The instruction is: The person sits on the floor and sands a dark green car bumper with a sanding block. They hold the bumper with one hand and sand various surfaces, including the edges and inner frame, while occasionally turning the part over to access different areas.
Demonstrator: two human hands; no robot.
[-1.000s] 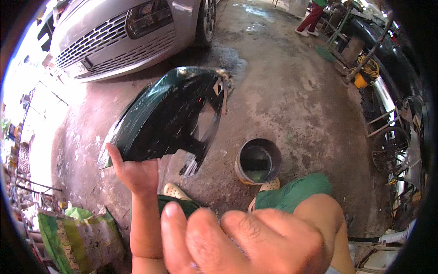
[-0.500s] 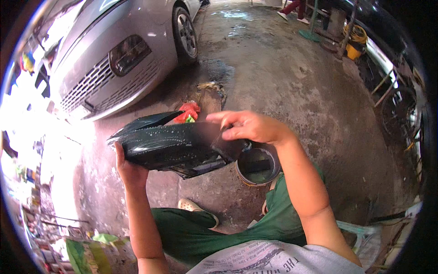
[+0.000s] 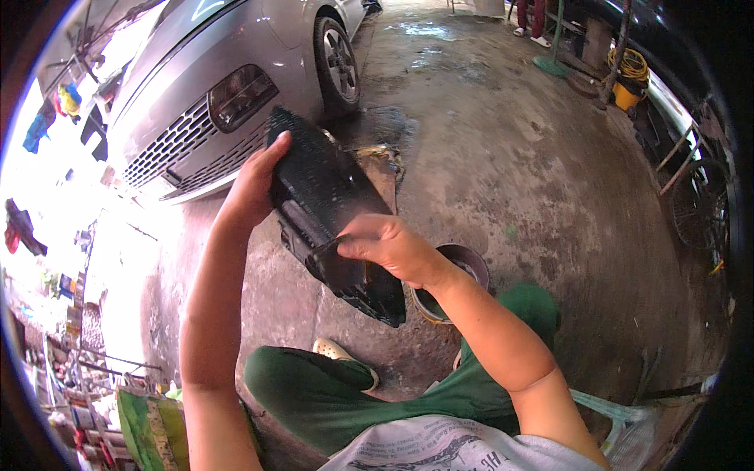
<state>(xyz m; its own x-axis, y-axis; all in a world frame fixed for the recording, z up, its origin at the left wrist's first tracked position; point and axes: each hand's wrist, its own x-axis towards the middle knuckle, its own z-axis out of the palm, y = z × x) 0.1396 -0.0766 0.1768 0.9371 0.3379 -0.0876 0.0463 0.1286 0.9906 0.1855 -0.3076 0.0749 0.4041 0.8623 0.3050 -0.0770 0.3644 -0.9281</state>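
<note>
A glossy black plastic panel (image 3: pixel 322 180), wet and dotted with droplets, is held up at a slant in front of me. My left hand (image 3: pixel 255 177) is closed around its upper left edge, thumb on top. My right hand (image 3: pixel 389 247) lies over the lower half of the panel with its fingers bent and pressed together. Blur and the dark surface hide what is under those fingertips. Below my right forearm a round dark bucket (image 3: pixel 475 263) stands on the floor, partly covered by the arm and the panel.
A silver car (image 3: pixel 188 94) is parked ahead to the left. Its front wheel (image 3: pixel 338 63) stands beyond the panel. Wet patches mark the concrete floor (image 3: pixel 550 196). A yellow container with a coiled hose (image 3: pixel 628 82) sits far right, and a person's legs (image 3: pixel 534 20) are at the back.
The panel has swung from nearly level to a steep slant, its left end raised away from me. My left hand rose with it; my right hand moved left and slightly nearer me.
</note>
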